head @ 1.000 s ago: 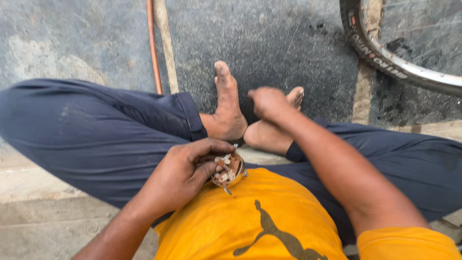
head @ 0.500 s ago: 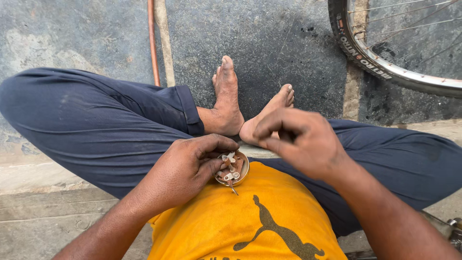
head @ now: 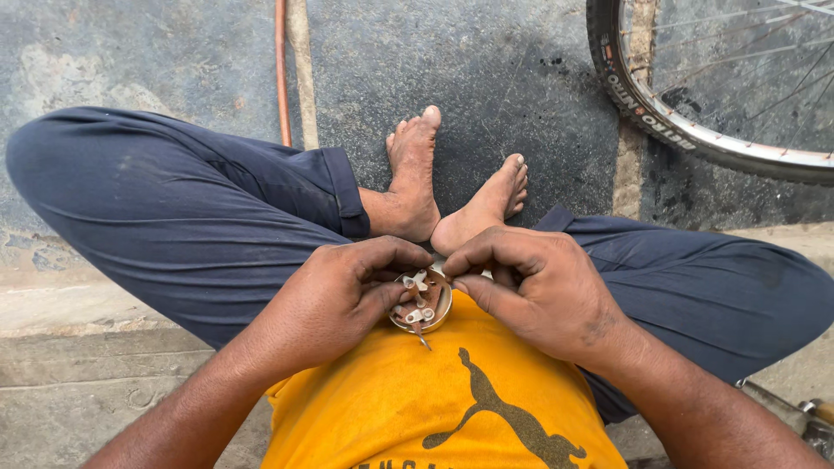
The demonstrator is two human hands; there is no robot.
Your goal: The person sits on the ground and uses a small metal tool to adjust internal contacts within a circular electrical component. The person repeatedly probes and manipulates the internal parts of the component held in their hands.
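Pinched between thumb and curled fingers, the left hand point(head: 334, 300) grips a small round metal part point(head: 420, 301), a shallow disc with pale little pieces set on its face and a thin pin sticking out at its lower edge. That disc sits just above the hem of the person's orange shirt point(head: 434, 399), in front of the belly and between both hands. Pressing in from the other side, the right hand point(head: 543, 291) has its thumb and forefinger brought together at the disc's right rim, fingertips touching it; whether they nip one of the pale pieces or only the rim cannot be told. The person sits cross-legged in dark blue trousers point(head: 191, 217), with two bare feet point(head: 452, 187) crossed just beyond the hands on a dark grey stone floor point(head: 504, 78). A thin orange hose point(head: 281, 69) runs straight across the floor past the left knee. At the upper right a bicycle wheel point(head: 695, 130) shows its tyre, rim and spokes, well apart from the hands. Low at the right edge lies a metal tool point(head: 804, 412), only partly in view
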